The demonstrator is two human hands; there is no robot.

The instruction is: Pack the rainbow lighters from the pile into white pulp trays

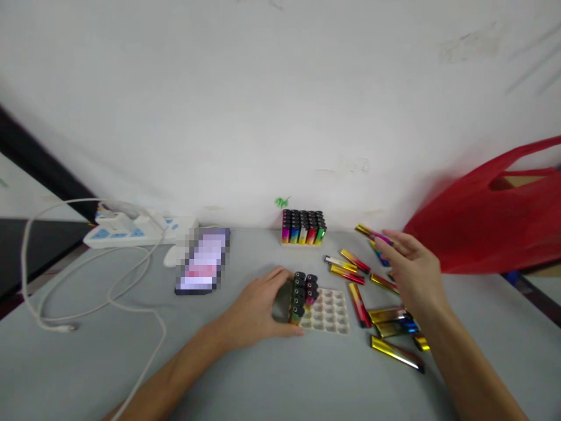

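Observation:
My left hand (pixel 256 310) curves around the left end of a white plastic tray (pixel 335 330) with a grid of round-cornered cells. Two rows of upright lighters (pixel 298 295) with black tops fill its left side, and the cells to their right show bare. At the right, my right hand (pixel 409 263) pinches a shiny purple and yellow lighter (pixel 380 237) above the table. Several metallic lighters (pixel 359 305) in red, gold and blue lie scattered between the tray and my right forearm.
A second tray packed with upright lighters (pixel 303 228) stands against the wall. A red bag (pixel 491 216) rests at the right. On the left are a phone (pixel 204 260) with a blurred screen, a white power strip (pixel 131 231) and a looping white cable (pixel 131 309).

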